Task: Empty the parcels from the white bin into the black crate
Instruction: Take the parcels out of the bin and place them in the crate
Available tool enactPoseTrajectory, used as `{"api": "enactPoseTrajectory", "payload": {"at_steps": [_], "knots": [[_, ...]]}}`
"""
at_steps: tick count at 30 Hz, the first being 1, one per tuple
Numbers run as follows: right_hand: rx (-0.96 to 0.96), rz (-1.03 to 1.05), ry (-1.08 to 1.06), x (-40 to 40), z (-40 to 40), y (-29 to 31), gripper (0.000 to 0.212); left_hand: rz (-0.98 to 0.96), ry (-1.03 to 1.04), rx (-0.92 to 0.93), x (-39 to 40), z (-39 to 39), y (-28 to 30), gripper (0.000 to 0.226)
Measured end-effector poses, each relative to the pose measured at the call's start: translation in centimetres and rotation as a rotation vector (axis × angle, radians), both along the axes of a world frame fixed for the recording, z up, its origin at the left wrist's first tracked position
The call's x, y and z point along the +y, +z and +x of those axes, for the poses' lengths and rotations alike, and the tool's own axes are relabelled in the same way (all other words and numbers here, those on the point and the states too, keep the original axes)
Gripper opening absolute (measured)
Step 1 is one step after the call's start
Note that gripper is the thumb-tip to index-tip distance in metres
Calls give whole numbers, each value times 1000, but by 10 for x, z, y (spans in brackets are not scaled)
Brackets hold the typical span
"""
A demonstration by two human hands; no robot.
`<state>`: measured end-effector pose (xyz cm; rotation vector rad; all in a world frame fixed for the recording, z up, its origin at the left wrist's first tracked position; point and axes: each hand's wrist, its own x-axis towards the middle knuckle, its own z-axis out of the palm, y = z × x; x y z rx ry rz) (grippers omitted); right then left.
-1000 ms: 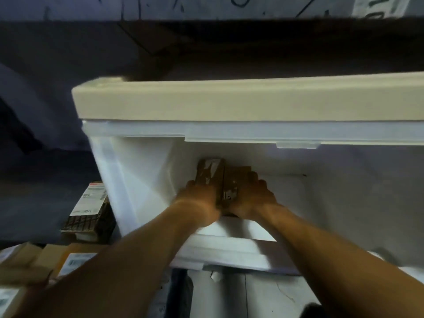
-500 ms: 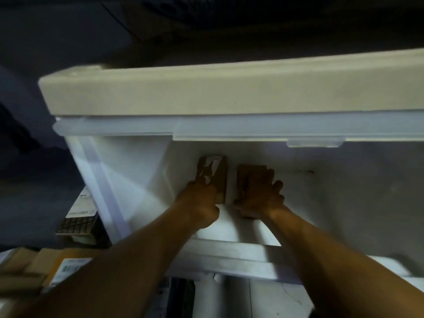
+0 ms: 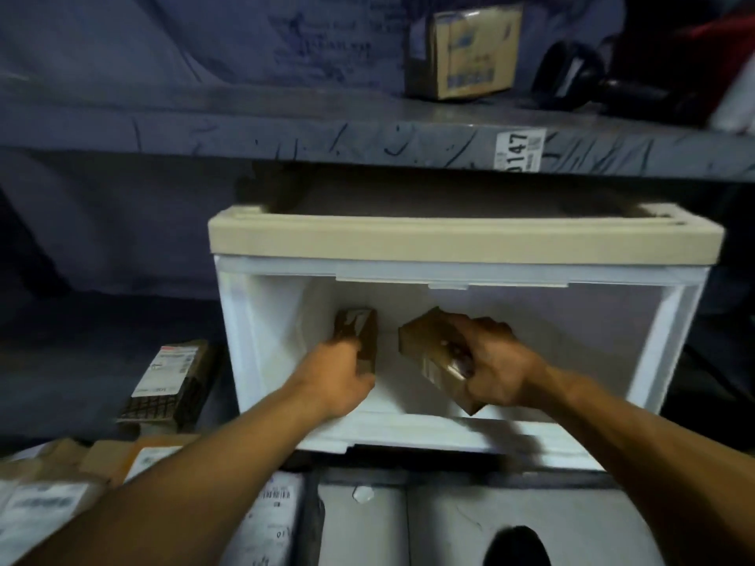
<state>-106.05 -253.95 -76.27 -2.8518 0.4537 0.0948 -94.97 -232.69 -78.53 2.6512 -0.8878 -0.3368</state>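
The white bin (image 3: 261,341) with a beige top rim sits on a grey shelf, its open front facing me. Both my hands reach inside it. My left hand (image 3: 339,377) grips a small brown parcel (image 3: 359,324) that stands upright near the bin's left wall. My right hand (image 3: 490,361) holds a second brown cardboard parcel (image 3: 425,341), tilted and lifted off the bin floor. At the bottom left lies a pile of parcels (image 3: 49,496); I cannot tell whether the black crate is under them.
A labelled dark parcel (image 3: 171,381) lies on the shelf left of the bin. The shelf above (image 3: 367,136) carries a cardboard box (image 3: 465,51) and a tag reading 0147. White bagged parcels (image 3: 273,520) lie below the bin.
The view has pulled back from the bin. My hands have moved apart, and my right hand has lifted and tilted its parcel toward the bin's front.
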Motion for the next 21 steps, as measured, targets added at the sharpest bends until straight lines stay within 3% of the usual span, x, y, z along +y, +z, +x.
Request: {"api": "enactPoseTrajectory", "payload": {"at_steps": [6,11,17,21], "knots": [[-8,39,114,56,-58,38,110,-291,151,283,48,-42,23,54],[-29,100,265,104,-87,55,106,-539,266,724,80,-75,53,48],[-123,163,410,141,-93,65,99,-522,239,829,129,-88,71,41],[-160,188,508,157,-90,63,93,-668,250,963,158,-90,71,48]]}}
